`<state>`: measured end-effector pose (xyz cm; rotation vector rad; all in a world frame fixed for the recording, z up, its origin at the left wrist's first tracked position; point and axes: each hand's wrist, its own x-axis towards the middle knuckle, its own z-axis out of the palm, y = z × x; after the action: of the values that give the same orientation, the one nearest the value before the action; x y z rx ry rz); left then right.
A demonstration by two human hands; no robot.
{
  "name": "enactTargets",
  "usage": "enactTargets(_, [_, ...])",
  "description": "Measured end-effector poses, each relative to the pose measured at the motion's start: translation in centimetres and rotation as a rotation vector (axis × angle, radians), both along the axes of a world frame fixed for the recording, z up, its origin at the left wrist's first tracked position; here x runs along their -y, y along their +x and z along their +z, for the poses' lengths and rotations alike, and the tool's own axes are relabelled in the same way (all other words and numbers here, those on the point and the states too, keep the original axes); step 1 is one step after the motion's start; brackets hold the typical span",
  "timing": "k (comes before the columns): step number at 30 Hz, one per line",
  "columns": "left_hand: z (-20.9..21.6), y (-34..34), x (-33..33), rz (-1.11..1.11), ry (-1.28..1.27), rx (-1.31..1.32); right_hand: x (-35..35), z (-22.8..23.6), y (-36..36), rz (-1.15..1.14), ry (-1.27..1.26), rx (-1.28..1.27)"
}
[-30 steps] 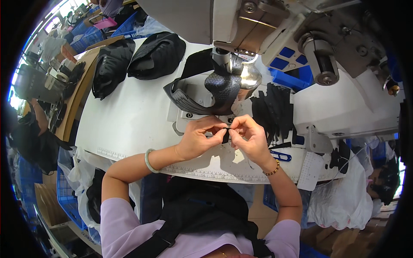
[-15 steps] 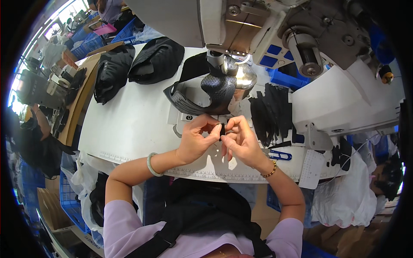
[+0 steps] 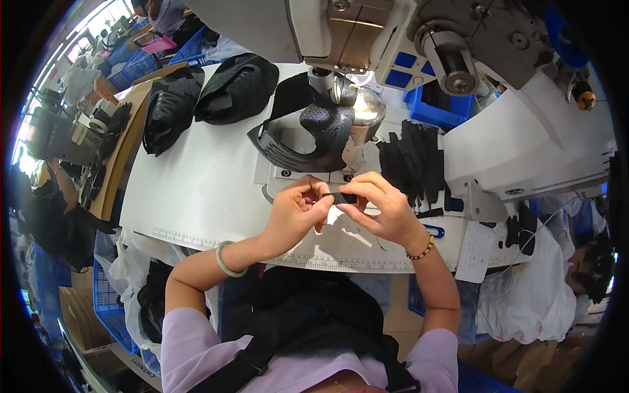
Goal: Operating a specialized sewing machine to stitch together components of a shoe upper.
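A short black webbing strip (image 3: 341,197) is stretched level between my two hands, in front of the sewing machine. My left hand (image 3: 293,213) pinches its left end between thumb and fingers. At the other end, my right hand (image 3: 388,208) grips it the same way, with thumb below and fingers above. Just beyond my hands, a black shoe upper (image 3: 278,152) sits at the machine's rounded metal post (image 3: 368,108). To the right of that upper lies a pile of loose black strips (image 3: 413,160).
Two more black shoe uppers, one (image 3: 171,108) beside another (image 3: 237,88), lie at the back left. The sewing machine head (image 3: 357,39) overhangs the table. Blue-handled thread snips (image 3: 434,230) lie partly hidden behind my right wrist. A ruler strip (image 3: 327,263) follows the near edge.
The strip has turned from upright to level between my hands. My right hand has shifted slightly right and now covers more of the blue snips.
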<state>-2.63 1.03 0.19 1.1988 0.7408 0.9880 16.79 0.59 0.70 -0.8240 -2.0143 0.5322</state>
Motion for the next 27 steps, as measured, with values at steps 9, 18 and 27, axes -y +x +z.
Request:
enactTargets(9, [5.9,-1.5,0.2,-0.045,0.222,-0.198,1.2,2.7,-1.1,-0.064,0.165,-0.038])
enactTargets(18, [11.8,-2.5,-5.2,0.039,0.173,-0.160,-0.8,6.1,-5.7,-0.091,-0.571,-0.883])
enactTargets(27, [9.2,-1.3,-6.0,0.031,0.104,-0.193,-0.8,2.1,-5.9,-0.215,-0.242,-0.788])
